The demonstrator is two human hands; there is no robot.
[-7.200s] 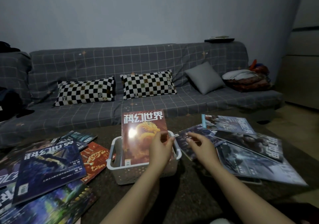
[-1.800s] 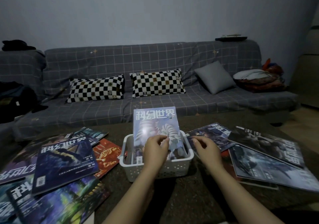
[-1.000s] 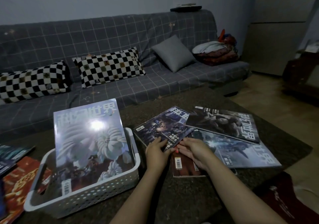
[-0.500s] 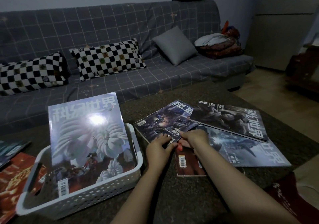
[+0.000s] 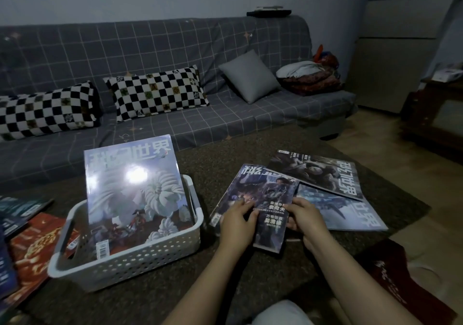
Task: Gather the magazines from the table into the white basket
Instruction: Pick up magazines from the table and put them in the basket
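From the head view, the step in hand looks like picking up the next magazine point(image 5: 263, 199) from the pile right of the white basket point(image 5: 130, 259). The left hand point(image 5: 238, 222) lies on its cover with fingers point(image 5: 244, 205) spread fairly flat, pressing rather than clenched; the right hand point(image 5: 304, 215) pinches its right edge, fingers curled around it. The near end seems raised off the bench point(image 5: 213, 164). One pale magazine point(image 5: 135, 189) already stands upright in the basket, leaning toward the far wall. The next move likely calls for lifting this one clear of the two magazines point(image 5: 333, 194) beneath it, carrying it left and standing it in the basket. More magazines point(image 5: 30, 249) lie at the near left. The bench has a dark speckled top; beyond it stands a grey checked sofa point(image 5: 175, 49) with checkered pillows point(image 5: 155, 91) in a dim room.
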